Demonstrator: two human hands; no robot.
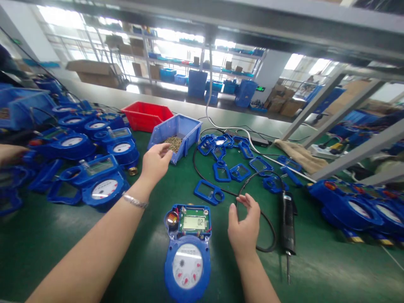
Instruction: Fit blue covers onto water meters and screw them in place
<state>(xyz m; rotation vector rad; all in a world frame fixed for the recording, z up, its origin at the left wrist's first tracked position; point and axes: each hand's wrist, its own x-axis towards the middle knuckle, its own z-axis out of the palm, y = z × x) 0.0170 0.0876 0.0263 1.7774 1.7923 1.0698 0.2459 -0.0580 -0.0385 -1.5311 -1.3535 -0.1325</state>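
Observation:
My left hand (156,163) reaches to the front lip of a blue parts bin (193,134). Its fingers are stretched toward small brass-coloured screws (174,144) heaped inside, with thumb and forefinger slightly apart. A blue water meter (187,265) lies face up between my forearms. Its upper housing is uncovered, showing a green circuit board with a lit display (193,223) and a round battery-like part (172,219). To the meter's right, my right hand (245,225) hovers with fingers half curled and thumb apart, holding nothing visible. A black electric screwdriver (288,223) lies farther right.
Loose blue cover frames (208,192) are scattered beyond the meter, among cables. Several assembled meters (104,185) crowd the left, and more meters (356,210) lie at right. A red bin (147,115) adjoins the blue one. Another person's hand (11,154) shows at the left edge.

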